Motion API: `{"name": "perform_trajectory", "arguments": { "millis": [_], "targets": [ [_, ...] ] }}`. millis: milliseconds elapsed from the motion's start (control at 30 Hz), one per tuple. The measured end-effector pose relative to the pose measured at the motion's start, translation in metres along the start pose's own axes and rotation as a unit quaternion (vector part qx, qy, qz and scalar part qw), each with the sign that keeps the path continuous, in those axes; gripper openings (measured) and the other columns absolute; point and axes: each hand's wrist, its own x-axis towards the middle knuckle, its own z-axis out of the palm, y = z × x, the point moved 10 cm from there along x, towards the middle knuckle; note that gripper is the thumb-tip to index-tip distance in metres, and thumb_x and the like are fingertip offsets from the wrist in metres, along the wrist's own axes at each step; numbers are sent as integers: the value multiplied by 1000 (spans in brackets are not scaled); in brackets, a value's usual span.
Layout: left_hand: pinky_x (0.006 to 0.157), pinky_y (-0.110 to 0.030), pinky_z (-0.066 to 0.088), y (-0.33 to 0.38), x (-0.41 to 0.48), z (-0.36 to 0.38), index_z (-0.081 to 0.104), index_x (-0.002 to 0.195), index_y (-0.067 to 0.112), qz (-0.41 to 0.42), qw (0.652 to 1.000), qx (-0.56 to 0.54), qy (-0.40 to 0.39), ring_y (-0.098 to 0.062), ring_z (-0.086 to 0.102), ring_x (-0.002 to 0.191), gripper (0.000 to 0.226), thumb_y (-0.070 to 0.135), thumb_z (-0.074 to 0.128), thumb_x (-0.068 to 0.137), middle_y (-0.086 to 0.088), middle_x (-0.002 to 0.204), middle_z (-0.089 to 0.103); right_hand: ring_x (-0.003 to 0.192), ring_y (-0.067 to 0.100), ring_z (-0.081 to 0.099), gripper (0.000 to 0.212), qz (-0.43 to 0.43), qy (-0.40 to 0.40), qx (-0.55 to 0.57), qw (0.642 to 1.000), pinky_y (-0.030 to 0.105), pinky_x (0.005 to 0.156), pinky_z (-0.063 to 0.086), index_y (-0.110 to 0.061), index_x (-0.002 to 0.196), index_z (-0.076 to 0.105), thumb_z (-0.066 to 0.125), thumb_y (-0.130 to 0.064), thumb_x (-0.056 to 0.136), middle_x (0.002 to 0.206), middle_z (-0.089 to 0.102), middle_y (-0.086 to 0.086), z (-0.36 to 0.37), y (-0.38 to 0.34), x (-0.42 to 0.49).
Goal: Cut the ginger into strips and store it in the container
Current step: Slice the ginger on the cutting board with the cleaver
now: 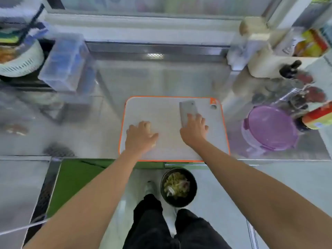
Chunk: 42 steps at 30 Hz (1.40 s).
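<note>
Although the left hand [141,136] covers most of it, the ginger [148,125] shows as a pale lump at that hand's fingertips, at about 9 o'clock on the orange-edged cutting board [167,112]. The left fingers curl down over it, with the thumb pointing toward 3 o'clock. At 2 o'clock on the board a cleaver [187,109] lies flat. The right hand [195,129] rests on its near end with fingers spread, and the handle is hidden under the palm. Off the board at 3 o'clock, the container [271,129] stands on the worktop [115,81] with its purple lid on, so its contents are unseen. Clutter along the worktop's far edge is blurred. At 6 o'clock, on the floor, a dark bowl [193,187] holds scraps too blurred to name.
</note>
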Motion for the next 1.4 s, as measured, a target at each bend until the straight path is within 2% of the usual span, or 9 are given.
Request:
{"name": "perform_trajectory", "arguments": {
  "millis": [133,267,467,667,800,1000,1133,1233,1400],
  "targets": [
    [85,-39,40,-9,16,15,47,117,14,10,994,103,36,-34,43,112,72,63,68,69,-12,119,51,126,32,32,41,93,-25,-48,994,43,97,35,-9,129,39,51,-18,91,135,34,15,18,38,-3],
    [69,-34,36,-4,33,28,48,110,11,87,982,161,50,-30,45,100,56,40,64,66,-10,111,48,118,36,37,51,122,15,8,992,38,94,36,-5,131,35,55,-2,84,129,36,19,18,52,-2],
    [88,-36,37,25,29,37,49,126,2,244,969,37,-12,-35,45,107,65,-2,66,63,-16,119,52,111,37,49,50,130,-38,90,987,39,86,40,-5,126,37,62,-10,82,120,48,18,31,66,-6],
    [98,-38,40,69,11,50,55,123,4,354,933,26,-61,-35,43,118,61,-11,62,64,-13,122,56,81,28,51,30,100,-53,165,980,32,64,37,-8,94,45,66,-23,80,87,53,8,18,63,-9],
    [90,-45,45,56,14,46,56,123,7,261,964,54,18,-38,49,108,63,7,77,63,-18,121,54,79,35,59,22,100,-16,169,980,40,64,47,-6,97,45,58,-19,85,87,60,13,-1,75,-5],
    [82,-45,45,50,9,38,60,116,13,223,972,51,51,-36,55,94,51,11,76,68,-11,103,62,47,23,60,22,56,-153,250,954,32,48,53,-9,108,38,50,-9,90,82,63,18,19,61,-12],
    [93,-46,43,49,10,39,57,125,13,208,975,50,53,-34,55,108,63,5,74,65,-10,109,64,52,28,64,12,-41,-107,182,977,28,44,50,-12,102,45,45,-10,90,73,61,14,2,47,-12],
    [96,-50,43,44,4,37,57,124,12,204,975,53,74,-39,43,123,63,2,72,64,-13,128,56,63,33,59,9,-119,-101,120,980,38,58,51,-13,98,47,46,-10,90,70,56,9,1,33,-22],
    [93,-41,41,18,-13,31,51,128,12,36,992,-49,111,-34,36,109,64,34,75,73,-14,123,34,62,29,46,10,-137,-109,105,979,37,57,44,-9,98,44,46,-7,88,61,40,-2,14,25,-28]
  ]
}}
